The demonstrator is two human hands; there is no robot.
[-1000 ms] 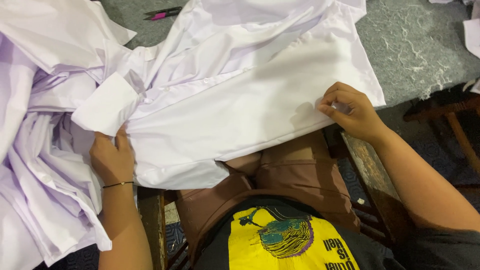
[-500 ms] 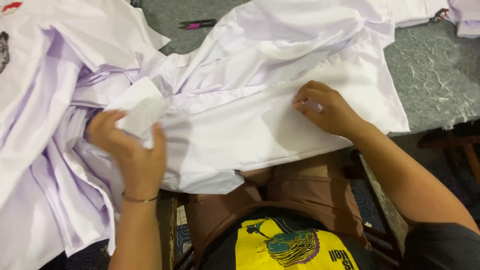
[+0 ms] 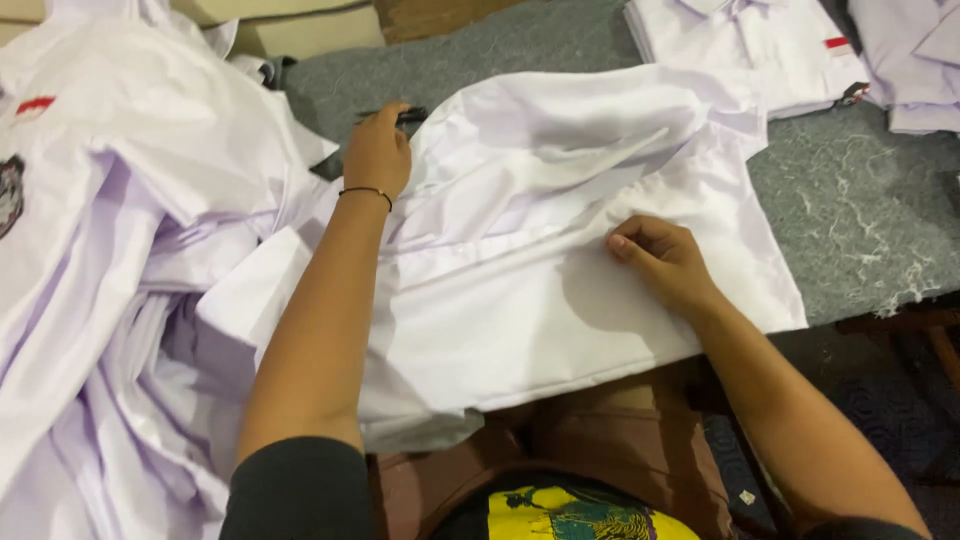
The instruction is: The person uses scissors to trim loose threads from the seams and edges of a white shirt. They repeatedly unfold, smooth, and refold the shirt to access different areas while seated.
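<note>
A white shirt (image 3: 560, 250) lies spread over the grey felt table (image 3: 860, 210) in front of me. My right hand (image 3: 665, 262) rests on the shirt near its middle, fingers curled and pressing the cloth down. My left hand (image 3: 378, 150) is stretched out to the shirt's far edge, its fingers closing on a thin dark pen-like tool (image 3: 405, 114) that lies on the table. A thin black band circles my left wrist.
A big heap of white shirts (image 3: 110, 300) covers the left side, some with small red patches. Folded white shirts (image 3: 760, 45) are stacked at the back right. The table's front edge runs by my lap; a wooden stool (image 3: 925, 330) stands at right.
My left hand let go of the shirt's folded sleeve at the left and reached forward to the dark tool at the far edge. My right hand stayed pressed on the shirt.
</note>
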